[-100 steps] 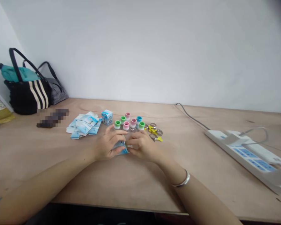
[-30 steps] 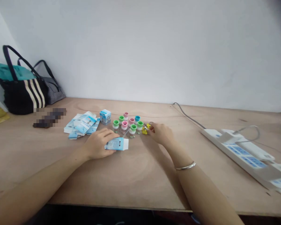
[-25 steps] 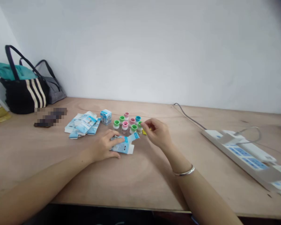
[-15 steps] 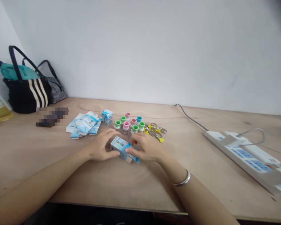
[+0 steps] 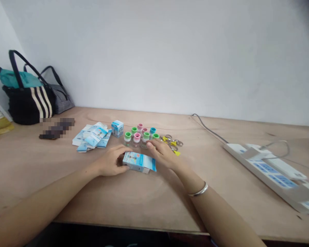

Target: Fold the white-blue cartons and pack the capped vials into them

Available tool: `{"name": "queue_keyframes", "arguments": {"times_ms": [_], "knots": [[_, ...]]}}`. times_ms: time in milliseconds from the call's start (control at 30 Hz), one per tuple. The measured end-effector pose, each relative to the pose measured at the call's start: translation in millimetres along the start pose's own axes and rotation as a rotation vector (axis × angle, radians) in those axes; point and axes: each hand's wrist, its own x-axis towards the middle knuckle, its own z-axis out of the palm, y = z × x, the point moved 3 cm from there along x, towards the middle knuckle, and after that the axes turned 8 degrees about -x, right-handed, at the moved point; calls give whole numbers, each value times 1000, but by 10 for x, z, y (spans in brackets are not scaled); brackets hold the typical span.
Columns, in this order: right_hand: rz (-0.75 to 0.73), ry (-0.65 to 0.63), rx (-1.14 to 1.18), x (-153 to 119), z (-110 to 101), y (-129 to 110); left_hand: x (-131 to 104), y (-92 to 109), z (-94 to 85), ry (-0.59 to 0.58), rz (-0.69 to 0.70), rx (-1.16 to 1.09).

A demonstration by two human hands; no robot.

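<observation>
A blue and white carton lies on its side on the table, its flap sticking out at the right end. My left hand has its thumb and fingers around the carton's left end. Just right of the carton is my right hand, its fingers extended near the front jars, with no object seen in it. Behind the hands stand several small clear jars with green, pink and blue rims. Metal clamps with yellow tabs lie to their right, partly behind my right hand.
Flattened blue cartons are piled on the left, beside a closed small box. Farther left are a dark blurred object and a black bag. A white power strip with a grey cable lies on the right.
My right hand has let go of the carton, its fingers straightening. The carton has turned to lie more level across, its flap swung up to the right. Some front jars have shifted slightly left.
</observation>
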Motion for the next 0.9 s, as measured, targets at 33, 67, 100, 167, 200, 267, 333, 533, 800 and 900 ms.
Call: {"name": "queue_keyframes", "arguments": {"times_ms": [33,67,100,167,200,267,333,533,800,900], "knots": [[-45,7,27,-7,-29,-34,8,0,9,22,-2,-1],[-103,4,49,-16,-53,-77,17,-4,20,48,-6,-6],[-164,-6,56,-27,-69,-123,26,-9,35,78,-13,-16],[-247,-16,23,-48,-73,-198,42,-24,67,140,-30,-51],[-260,-9,-9,-56,-62,-219,49,-32,85,160,-38,-71],[-257,14,-59,-64,-23,-230,60,-49,122,174,-52,-110],[-255,15,-67,-67,29,-217,73,-79,147,187,-81,-153],[-271,-19,-44,-72,133,-181,129,-240,202,227,-232,-343],[-248,14,-90,-120,119,-161,22,-278,64,275,-139,-71],[-229,42,-167,-130,98,-194,10,-111,0,196,18,67]]}}
